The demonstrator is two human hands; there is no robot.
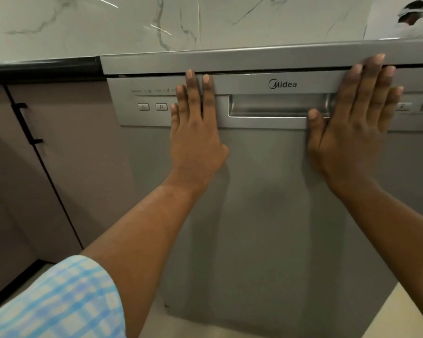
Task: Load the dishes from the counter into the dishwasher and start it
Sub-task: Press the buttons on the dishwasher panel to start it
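Note:
A silver dishwasher [266, 203] fills the middle of the head view, its door upright with only a thin dark gap along the top edge. My left hand [195, 128] presses flat on the door to the left of the recessed handle [276, 106], fingers straight and covering part of the control panel. My right hand [352, 123] presses flat on the right side of the handle, fingertips reaching the door's top edge. Two buttons [152, 107] show left of my left hand, and more buttons [415, 106] sit at the far right. No dishes are in view.
A white marble counter [156, 25] runs above the dishwasher. Brown cabinet doors with a black handle [26, 123] stand to the left. Light floor [401, 313] shows at the lower right.

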